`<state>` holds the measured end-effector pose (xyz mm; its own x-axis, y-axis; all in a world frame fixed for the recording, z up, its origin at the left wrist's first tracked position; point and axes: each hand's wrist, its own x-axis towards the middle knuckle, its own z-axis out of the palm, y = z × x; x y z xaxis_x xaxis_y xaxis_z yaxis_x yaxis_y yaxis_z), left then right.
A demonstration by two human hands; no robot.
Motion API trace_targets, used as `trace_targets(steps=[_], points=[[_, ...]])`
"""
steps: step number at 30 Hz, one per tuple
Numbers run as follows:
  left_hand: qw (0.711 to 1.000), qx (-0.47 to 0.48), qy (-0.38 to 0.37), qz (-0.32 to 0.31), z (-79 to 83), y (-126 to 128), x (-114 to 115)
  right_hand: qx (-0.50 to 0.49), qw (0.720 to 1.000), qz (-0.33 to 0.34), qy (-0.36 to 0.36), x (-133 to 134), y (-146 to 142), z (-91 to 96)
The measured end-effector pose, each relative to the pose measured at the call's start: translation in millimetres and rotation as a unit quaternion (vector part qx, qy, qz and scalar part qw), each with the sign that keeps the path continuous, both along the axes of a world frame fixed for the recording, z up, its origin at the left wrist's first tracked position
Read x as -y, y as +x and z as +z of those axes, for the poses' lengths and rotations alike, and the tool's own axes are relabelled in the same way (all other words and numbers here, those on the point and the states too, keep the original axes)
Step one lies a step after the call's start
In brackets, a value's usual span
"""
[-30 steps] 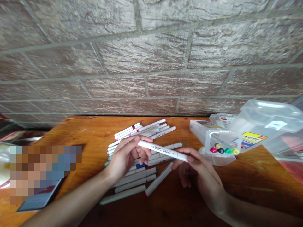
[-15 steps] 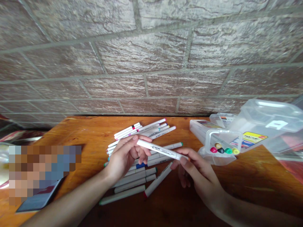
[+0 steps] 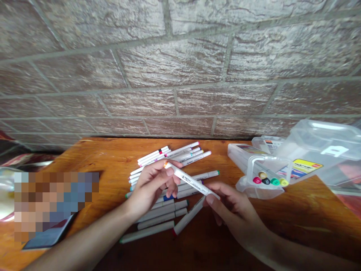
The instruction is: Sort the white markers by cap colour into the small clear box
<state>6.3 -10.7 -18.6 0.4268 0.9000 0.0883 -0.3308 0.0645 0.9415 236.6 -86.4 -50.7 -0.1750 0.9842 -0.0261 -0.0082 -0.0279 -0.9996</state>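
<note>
A white marker (image 3: 192, 181) with black print and an orange end slants between my two hands, above the table. My left hand (image 3: 153, 182) pinches it near the orange upper end, thumb against the barrel. At the lower end my right hand (image 3: 232, 209) grips it between thumb and fingers. Beneath and around the hands lie several white markers in loose rows, among them a red-ended marker (image 3: 187, 218), a green-ended marker (image 3: 149, 231) and a pink-ended marker (image 3: 197, 158). My left hand hides part of the pile.
To the right, a small clear case (image 3: 239, 154) holds several markers with coloured ends showing. A large clear plastic box (image 3: 335, 150) stands behind it. A flat dark-edged object (image 3: 47, 239), partly pixelated, lies at left on the wooden table (image 3: 93, 162). A brick-patterned wall (image 3: 194, 98) rises behind.
The marker has tilted more steeply, and its orange end now shows past my left fingers. My right hand has shifted slightly left and down along its lower end.
</note>
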Motion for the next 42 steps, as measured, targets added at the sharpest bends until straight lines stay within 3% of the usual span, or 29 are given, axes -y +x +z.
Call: trace_targets(steps=[9, 18, 26, 33, 38, 42], points=[[0.998, -0.032, 0.045, -0.012, 2.1, 2, 4, 0.079, 0.996, 0.036, 0.023, -1, 3, -0.4], [0.992, -0.087, 0.065, -0.059, 19.4, 6, 15, 0.118, 0.993, 0.013, 0.028, -2, 4, -2.3], [0.989, -0.091, 0.077, -0.087, 17.3, 6, 17, 0.128, 0.991, -0.003, 0.025, -3, 3, -3.0], [0.990, -0.112, 0.076, -0.029, 12.2, 8, 17, 0.154, 0.987, 0.002, 0.039, -3, 4, -0.7], [0.987, -0.126, 0.100, -0.018, 10.2, 8, 17, 0.153, 0.985, 0.045, 0.062, -2, 3, 7.7], [0.969, -0.169, 0.178, -0.029, 13.0, 7, 18, 0.164, 0.981, 0.042, 0.090, -3, 4, 6.1]])
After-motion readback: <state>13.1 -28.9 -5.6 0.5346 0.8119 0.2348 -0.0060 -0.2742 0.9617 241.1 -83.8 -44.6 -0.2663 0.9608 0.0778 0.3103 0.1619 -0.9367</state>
